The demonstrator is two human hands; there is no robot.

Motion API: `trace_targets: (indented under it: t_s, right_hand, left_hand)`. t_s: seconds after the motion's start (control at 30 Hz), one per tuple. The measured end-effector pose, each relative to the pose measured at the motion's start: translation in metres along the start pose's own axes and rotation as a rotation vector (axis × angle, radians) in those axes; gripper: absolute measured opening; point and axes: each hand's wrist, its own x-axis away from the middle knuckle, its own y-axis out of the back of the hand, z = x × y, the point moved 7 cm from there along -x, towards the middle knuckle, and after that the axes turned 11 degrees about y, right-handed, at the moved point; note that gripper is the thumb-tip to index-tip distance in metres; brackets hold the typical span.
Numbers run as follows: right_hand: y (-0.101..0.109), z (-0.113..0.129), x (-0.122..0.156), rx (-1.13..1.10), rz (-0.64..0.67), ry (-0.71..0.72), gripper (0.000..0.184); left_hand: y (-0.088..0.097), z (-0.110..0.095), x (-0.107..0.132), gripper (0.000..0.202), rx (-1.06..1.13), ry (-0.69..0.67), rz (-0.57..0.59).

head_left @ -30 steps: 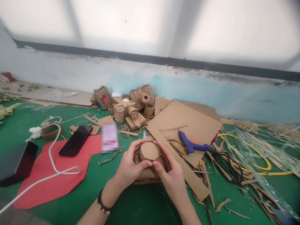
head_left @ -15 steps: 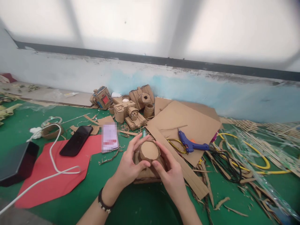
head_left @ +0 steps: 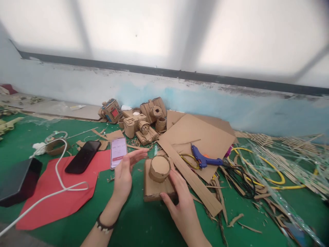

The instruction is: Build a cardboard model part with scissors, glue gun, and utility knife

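A cardboard box model [head_left: 154,187] with a round cardboard cylinder [head_left: 159,168] glued on top lies on the green table [head_left: 133,223]. My right hand [head_left: 180,200] rests on the box's right front corner and holds it down. My left hand [head_left: 124,171] hovers just left of the box, fingers spread and straight, holding nothing. A phone with a lit screen [head_left: 118,152] lies just beyond its fingertips.
A dark phone [head_left: 82,156] lies on red paper [head_left: 59,195] crossed by a white cable [head_left: 55,171]. Finished cardboard models [head_left: 140,120] stand at the back. A blue glue gun [head_left: 204,159] and yellow scissors [head_left: 187,159] lie on cardboard sheets [head_left: 200,137]. Scraps and cables clutter the right.
Both hands were wrapped around the cylinder. My left hand has come off it and moved left, fingers spread. My right hand has slid down to the box's corner.
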Motion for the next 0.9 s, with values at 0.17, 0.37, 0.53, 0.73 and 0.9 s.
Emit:
trace_targets:
  t_s: [0.17,0.37,0.53,0.73,0.9]
  right_hand:
    - [-0.004,-0.004,0.001,0.020,-0.001,0.037,0.057]
    - [-0.001,-0.001,-0.002,-0.034,-0.003,0.013,0.054]
    - [0.007,-0.011,0.001,-0.069,-0.070,-0.136,0.048]
    - [0.012,-0.021,0.002,-0.071,-0.158,-0.239,0.051]
    - [0.016,0.000,0.000,-0.055,-0.203,-0.159,0.049]
  left_hand:
    - [0.043,-0.012,0.032,0.046,-0.092,0.031,-0.131]
    - [0.024,-0.005,0.041,0.054,-0.325,0.060,0.093]
    - [-0.018,0.003,0.018,0.091,-0.546,0.100,0.323]
    - [-0.029,0.009,0.004,0.075,-0.638,0.058,0.393]
    - [-0.037,-0.021,0.021,0.064,-0.853,-0.327,0.085]
